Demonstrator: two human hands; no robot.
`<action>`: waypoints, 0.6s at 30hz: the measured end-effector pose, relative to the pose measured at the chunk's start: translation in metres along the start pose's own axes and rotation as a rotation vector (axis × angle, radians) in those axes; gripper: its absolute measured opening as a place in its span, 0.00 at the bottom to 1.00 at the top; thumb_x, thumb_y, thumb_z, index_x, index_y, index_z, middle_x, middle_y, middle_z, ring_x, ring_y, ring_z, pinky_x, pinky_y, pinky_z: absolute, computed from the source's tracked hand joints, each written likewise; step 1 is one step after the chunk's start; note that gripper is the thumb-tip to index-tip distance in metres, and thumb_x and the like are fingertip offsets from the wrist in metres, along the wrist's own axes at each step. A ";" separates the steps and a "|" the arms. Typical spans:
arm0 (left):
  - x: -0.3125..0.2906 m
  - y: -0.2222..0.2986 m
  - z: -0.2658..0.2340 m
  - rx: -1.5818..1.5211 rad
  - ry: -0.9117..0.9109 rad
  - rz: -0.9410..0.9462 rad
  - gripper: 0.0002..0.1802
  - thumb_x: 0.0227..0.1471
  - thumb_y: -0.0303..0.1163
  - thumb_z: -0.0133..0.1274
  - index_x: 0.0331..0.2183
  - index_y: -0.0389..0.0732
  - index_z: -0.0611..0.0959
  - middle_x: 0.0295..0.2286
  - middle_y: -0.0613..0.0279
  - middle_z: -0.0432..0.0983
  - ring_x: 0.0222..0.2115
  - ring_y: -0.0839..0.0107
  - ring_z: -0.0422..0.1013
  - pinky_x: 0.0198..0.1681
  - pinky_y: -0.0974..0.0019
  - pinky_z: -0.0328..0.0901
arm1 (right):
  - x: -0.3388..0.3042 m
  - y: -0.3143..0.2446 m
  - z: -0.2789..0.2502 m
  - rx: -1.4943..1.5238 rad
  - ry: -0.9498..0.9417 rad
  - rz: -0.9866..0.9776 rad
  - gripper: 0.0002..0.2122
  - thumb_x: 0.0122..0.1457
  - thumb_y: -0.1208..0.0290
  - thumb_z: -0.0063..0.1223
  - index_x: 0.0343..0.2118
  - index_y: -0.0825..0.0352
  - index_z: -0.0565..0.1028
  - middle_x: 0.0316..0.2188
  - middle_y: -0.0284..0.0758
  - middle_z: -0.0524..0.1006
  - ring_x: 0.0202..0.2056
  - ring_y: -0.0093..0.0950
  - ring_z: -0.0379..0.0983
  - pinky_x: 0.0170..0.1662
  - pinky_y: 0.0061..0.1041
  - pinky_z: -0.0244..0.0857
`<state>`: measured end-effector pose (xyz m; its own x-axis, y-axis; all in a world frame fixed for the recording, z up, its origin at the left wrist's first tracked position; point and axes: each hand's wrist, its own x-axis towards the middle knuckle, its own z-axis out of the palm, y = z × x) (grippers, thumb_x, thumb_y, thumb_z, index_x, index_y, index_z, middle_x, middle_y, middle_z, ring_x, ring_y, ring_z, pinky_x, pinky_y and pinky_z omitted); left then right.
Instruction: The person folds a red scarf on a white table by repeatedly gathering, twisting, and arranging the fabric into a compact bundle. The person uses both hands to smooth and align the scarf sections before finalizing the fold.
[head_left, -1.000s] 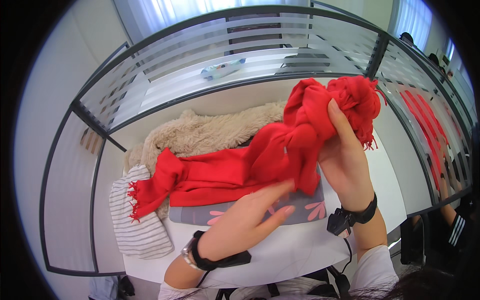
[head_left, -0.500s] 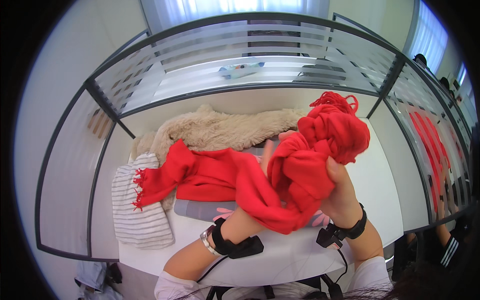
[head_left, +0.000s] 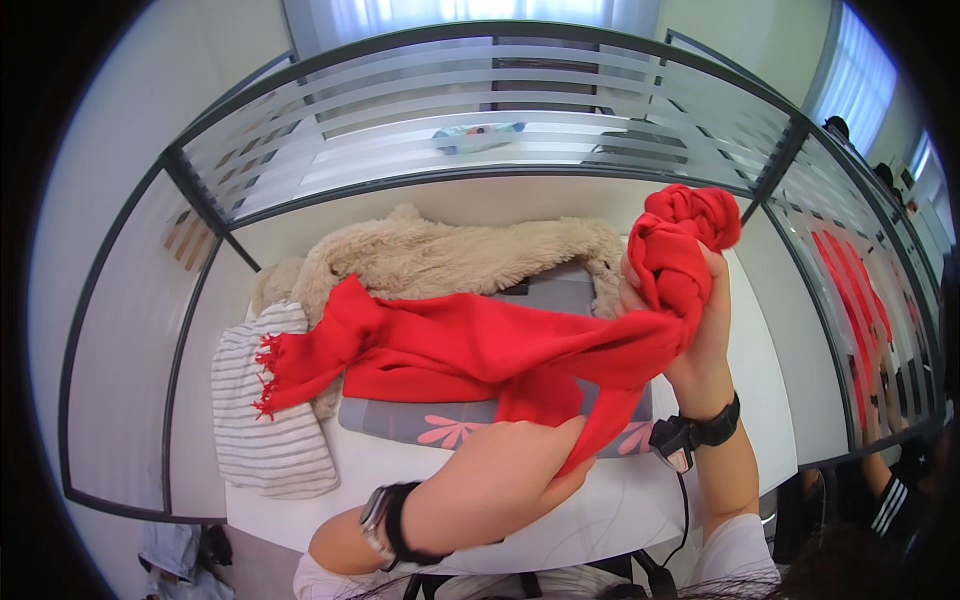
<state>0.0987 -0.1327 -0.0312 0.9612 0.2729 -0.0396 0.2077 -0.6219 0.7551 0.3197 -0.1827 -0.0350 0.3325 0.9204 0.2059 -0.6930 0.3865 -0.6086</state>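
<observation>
One long red soft-fabric scarf (head_left: 450,345) stretches leftward across the flat grey cloth with pink flowers (head_left: 385,416); the right hand (head_left: 706,335) grips its bunched end off the cloth's right edge, while the left hand (head_left: 510,460), at its near edge, pinches a hanging fold. One shaggy beige fur piece (head_left: 440,252) lies along the cloth's far side, one folded white-and-grey striped textile (head_left: 268,425) on its left.

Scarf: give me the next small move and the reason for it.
Probably lift the left hand and bring its pinched fold up to the bundle: the right hand holds that bunched part, the fold runs from there down to the left hand, and the rest of the scarf lies stretched out leftward, ungathered.
</observation>
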 end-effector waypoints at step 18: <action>-0.022 0.017 -0.067 -0.225 0.303 -0.073 0.08 0.47 0.26 0.59 0.33 0.36 0.79 0.25 0.62 0.74 0.31 0.69 0.70 0.41 0.64 0.61 | -0.017 0.002 0.000 -0.453 -0.056 0.140 0.33 0.53 0.66 0.58 0.62 0.69 0.60 0.54 0.37 0.69 0.54 0.31 0.68 0.58 0.32 0.62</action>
<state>0.0687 -0.1000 0.0261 0.8412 0.5360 0.0714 0.1963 -0.4257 0.8833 0.3131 -0.1975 -0.0395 0.2124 0.9683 0.1311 -0.3763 0.2049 -0.9036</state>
